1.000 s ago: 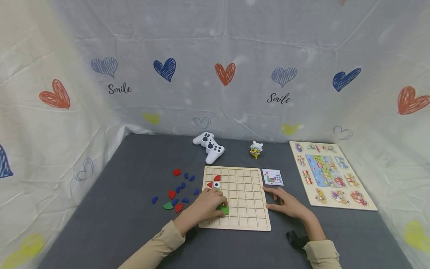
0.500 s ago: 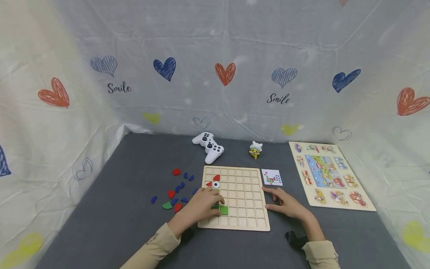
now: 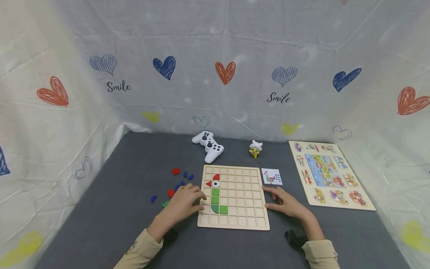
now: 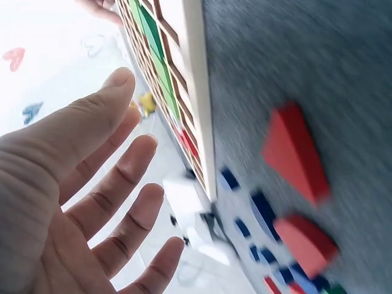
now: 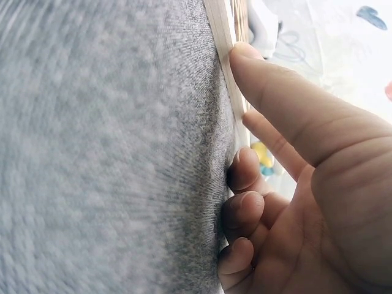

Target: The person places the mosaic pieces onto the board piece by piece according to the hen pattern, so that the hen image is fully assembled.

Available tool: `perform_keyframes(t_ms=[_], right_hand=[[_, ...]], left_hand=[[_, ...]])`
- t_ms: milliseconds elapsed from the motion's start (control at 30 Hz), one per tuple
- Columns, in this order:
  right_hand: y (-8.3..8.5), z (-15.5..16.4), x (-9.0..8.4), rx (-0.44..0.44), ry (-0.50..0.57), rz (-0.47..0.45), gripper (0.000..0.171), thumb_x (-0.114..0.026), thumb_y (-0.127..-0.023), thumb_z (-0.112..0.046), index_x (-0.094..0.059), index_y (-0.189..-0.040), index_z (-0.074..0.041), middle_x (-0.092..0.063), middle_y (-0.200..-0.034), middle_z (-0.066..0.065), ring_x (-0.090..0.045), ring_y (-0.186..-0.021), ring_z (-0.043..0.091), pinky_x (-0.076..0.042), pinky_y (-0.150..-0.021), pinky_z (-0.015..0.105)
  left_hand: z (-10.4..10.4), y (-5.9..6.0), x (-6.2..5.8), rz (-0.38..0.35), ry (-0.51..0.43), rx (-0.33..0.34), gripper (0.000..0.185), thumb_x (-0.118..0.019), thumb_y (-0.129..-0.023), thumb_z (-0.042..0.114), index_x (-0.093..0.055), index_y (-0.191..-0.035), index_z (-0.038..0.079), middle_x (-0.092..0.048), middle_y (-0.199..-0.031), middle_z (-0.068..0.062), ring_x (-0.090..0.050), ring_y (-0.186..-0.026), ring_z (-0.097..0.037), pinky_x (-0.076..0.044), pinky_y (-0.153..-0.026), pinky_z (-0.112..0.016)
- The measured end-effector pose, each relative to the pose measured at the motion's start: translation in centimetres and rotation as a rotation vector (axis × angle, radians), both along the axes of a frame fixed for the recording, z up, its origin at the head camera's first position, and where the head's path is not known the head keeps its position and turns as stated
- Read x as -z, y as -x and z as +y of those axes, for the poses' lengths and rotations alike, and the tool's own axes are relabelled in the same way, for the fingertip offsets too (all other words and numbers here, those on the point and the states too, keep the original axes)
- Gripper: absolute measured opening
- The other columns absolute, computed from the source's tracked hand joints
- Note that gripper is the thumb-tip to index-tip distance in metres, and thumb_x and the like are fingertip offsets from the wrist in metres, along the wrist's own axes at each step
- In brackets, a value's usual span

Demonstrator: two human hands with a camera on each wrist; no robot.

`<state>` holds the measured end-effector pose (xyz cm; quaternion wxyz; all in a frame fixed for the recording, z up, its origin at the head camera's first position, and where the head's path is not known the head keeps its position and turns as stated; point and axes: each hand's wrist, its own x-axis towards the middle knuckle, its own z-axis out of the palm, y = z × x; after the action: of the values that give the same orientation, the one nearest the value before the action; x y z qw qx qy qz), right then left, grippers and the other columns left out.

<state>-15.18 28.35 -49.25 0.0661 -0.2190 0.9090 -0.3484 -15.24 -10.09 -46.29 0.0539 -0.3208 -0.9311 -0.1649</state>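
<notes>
A wooden grid board [image 3: 245, 186] lies on the dark table. In its left columns sit red pieces [image 3: 216, 177], a white eye tile [image 3: 215, 184], green squares [image 3: 215, 192] and a green quarter-round piece [image 3: 215, 209]. My left hand [image 3: 184, 201] hovers at the board's left edge, fingers spread and holding nothing; the left wrist view shows its bare palm. My right hand [image 3: 285, 201] touches the board's right edge with thumb and index fingertips, as the right wrist view shows; its other fingers curl loosely against the cloth.
Loose blue half-rounds [image 3: 153, 198] and red pieces [image 3: 176, 171] lie left of the board, some behind my left hand. A pattern card [image 3: 272, 176] lies right of it. Beyond are a white game controller [image 3: 208, 146] and a small figurine [image 3: 255, 148]. A picture puzzle [image 3: 336, 198] lies far right.
My left hand has drawn back leftward off the green pieces, uncovering the green column and lower green pieces. My right hand stays at the board's edge.
</notes>
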Motion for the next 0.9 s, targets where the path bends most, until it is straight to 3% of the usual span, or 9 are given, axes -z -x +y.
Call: perform_keyframes(t_ms=[533,900], right_hand=[[0.0,0.0,0.0,0.006,-0.008,-0.023,0.062,-0.068,-0.083,-0.031,-0.045,-0.137,-0.009,-0.04,-0.082,0.002,-0.031,-0.063,0.008,-0.031,-0.056,0.022],[0.1,0.1,0.1,0.003,-0.01,-0.021,0.062,-0.068,-0.083,-0.032,-0.045,-0.137,-0.01,-0.04,-0.082,0.002,-0.031,-0.064,0.008,-0.031,-0.056,0.022]], left_hand=[[-6.5,-1.2,-0.1,0.007,0.006,-0.203,0.027,-0.079,-0.069,0.032,-0.071,-0.093,0.022,-0.061,-0.09,0.009,-0.045,-0.079,-0.01,-0.043,-0.078,-0.045],[-9.0,-1.9,0.3,-0.063,0.069,-0.266,0.035,-0.08,-0.069,0.025,-0.069,-0.101,0.018,-0.063,-0.097,0.003,-0.053,-0.089,-0.019,-0.044,-0.079,-0.049]])
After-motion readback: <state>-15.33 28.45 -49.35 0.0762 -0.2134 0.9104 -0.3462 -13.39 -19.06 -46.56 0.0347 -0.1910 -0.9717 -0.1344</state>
